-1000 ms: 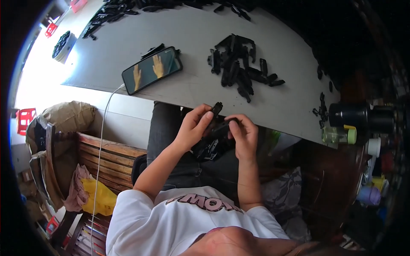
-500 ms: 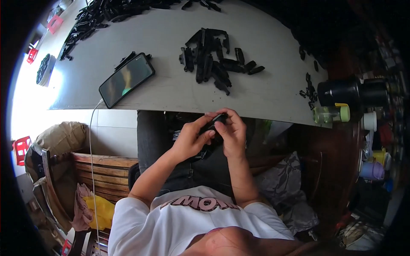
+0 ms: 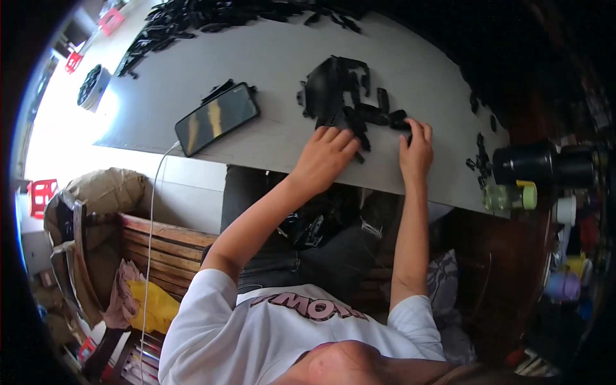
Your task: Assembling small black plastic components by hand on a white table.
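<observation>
Black parts (image 3: 371, 114) lie in a loose pile on the grey surface (image 3: 276, 83), past its near edge. Just before, the 2 hands were close together over the lap (image 3: 327, 260), with a black part between them. Now they are apart and have reached out over the surface, so the work is at the pile. A wide dark shape (image 3: 323, 90) now shows on the pile's left side; it is blurred, and I cannot tell what it is.

The left hand (image 3: 328, 157) is at the pile's near end, fingers bent down. The tips are hidden, so I cannot tell if its grip is clamped on anything. The right hand (image 3: 417, 154) is at the right end, by a small black part (image 3: 398, 118). Its thumb and fingers look a bit apart, but I cannot tell if they pinch something.

That small part's long side runs left to right. Another long part (image 3: 383, 99) points near to far.
</observation>
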A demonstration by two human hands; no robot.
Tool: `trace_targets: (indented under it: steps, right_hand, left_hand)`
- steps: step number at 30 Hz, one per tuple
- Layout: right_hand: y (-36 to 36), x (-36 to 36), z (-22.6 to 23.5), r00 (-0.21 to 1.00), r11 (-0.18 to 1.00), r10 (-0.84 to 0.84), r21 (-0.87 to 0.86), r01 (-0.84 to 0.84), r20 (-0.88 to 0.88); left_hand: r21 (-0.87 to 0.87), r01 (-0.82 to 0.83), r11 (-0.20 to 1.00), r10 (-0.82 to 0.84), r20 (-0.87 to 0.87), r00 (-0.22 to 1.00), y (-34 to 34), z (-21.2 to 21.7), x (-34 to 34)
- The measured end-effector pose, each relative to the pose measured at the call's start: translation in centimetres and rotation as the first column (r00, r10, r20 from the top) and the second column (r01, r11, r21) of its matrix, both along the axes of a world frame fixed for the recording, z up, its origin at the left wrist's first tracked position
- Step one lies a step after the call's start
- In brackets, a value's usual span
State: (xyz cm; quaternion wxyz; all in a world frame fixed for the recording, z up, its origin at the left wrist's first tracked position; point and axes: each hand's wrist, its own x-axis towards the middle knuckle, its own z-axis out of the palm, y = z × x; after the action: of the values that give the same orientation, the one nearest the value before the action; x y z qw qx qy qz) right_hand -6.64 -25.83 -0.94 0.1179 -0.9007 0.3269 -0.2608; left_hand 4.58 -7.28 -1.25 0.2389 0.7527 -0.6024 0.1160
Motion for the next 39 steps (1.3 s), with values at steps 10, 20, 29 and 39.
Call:
trace_targets:
  steps: [10,20,29,39]
  right_hand:
    - [2.5,-3.1,1.2,0.942,0.878,-0.019,0.456,-0.144,0.334]
    - [12.0,-6.0,2.8,0.834,0.153,0.265,0.833,-0.531,0.483]
    - [14.1,-4.8,2.2,0.784,0.294,-0.136,0.780,-0.552,0.606]
    - [13.6,-4.8,1.9,0.796,0.159,-0.052,0.792,-0.590,0.603]
  left_hand:
    - [-0.129,-0.038,0.991,-0.018,-0.404,0.915,2.9,1.1,-0.9]
    - [-0.251,-0.103,0.962,-0.147,-0.801,0.580,4.8,0.7,-3.0]
    - [-0.172,0.101,0.980,-0.199,-0.873,0.446,5.6,1.2,-4.8]
    - [-0.245,0.165,0.955,-0.269,-0.953,0.139,6.2,0.8,-5.4]
